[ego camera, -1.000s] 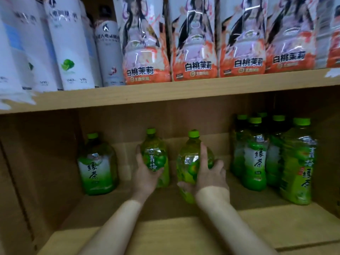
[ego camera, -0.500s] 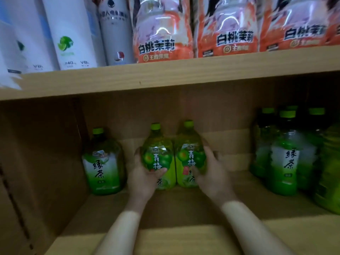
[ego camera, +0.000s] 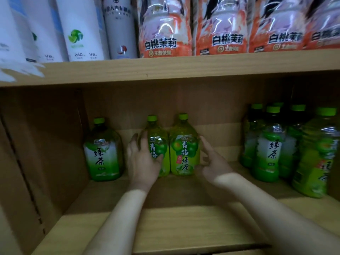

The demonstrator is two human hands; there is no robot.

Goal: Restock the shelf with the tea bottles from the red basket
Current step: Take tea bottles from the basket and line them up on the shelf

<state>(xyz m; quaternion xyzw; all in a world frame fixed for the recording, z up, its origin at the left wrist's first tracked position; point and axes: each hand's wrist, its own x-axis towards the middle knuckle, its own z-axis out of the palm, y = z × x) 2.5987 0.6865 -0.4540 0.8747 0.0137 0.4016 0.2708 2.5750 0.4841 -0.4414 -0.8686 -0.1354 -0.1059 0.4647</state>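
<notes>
Two plum green tea bottles with green caps stand upright side by side, touching, deep on the lower shelf (ego camera: pixel 184 225). My left hand (ego camera: pixel 141 162) wraps the left bottle (ego camera: pixel 156 144), thumb across its label and fingers behind it. The right bottle (ego camera: pixel 184 153) stands with its label fully showing. My right hand (ego camera: pixel 213 162) rests at its right side with fingers spread and loose, just touching it. The red basket is out of view.
A single green tea bottle (ego camera: pixel 103 155) stands to the left, near the shelf's side wall (ego camera: pixel 46 153). Several green tea bottles (ego camera: pixel 270 150) crowd the right end. The upper shelf board (ego camera: pixel 184 69) carries white bottles and orange peach-jasmine packs.
Both bottles were pushed back and brought together upright. My right hand has loosened from the right bottle and opened beside it. The camera has moved closer.
</notes>
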